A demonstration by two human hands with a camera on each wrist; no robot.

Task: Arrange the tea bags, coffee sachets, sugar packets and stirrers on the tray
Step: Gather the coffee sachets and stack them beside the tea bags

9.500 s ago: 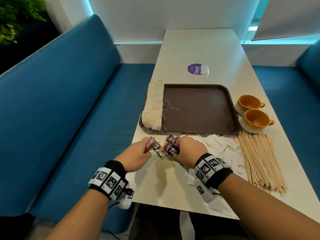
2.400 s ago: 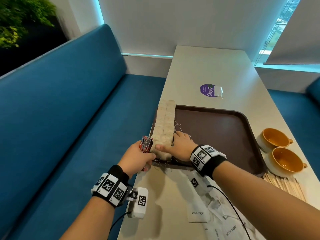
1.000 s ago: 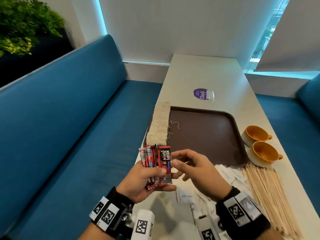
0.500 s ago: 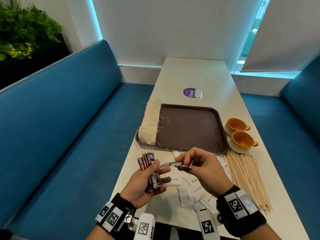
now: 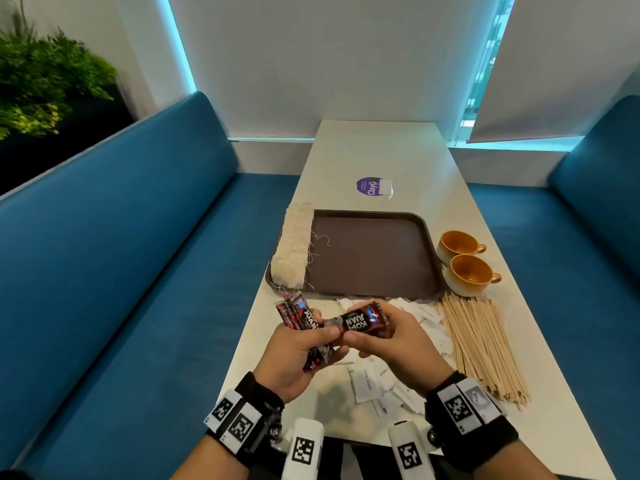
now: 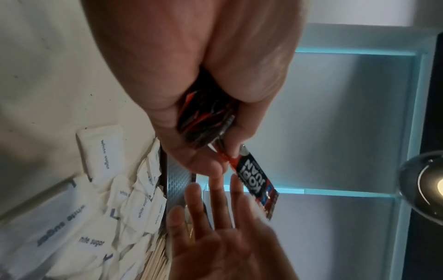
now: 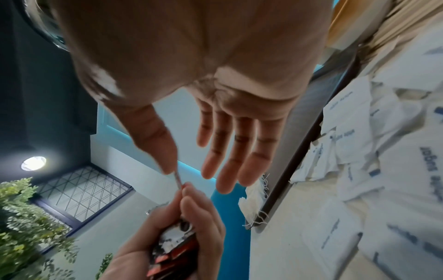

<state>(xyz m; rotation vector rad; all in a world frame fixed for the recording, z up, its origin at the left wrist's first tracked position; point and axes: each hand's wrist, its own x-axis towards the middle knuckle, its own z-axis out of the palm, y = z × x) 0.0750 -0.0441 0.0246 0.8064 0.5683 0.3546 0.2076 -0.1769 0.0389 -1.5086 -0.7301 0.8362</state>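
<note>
Coffee sachets point(image 5: 304, 327) half hidden in left hand point(image 5: 294, 358)

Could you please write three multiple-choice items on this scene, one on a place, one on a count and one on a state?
1. Where do the tea bags lie?
A. in a cup
B. along the tray's left edge
C. on the bench

2. How many orange cups stand beside the tray?
A. two
B. one
C. four

3. What does the left hand hold?
A. stirrers
B. nothing
C. a bundle of coffee sachets

Answers: 1 B, the head view shows the row along that edge. 2 A, two stand to the tray's right. 3 C, its fingers curl round red and black sachets, while the right hand pinches the single sachet.
</note>
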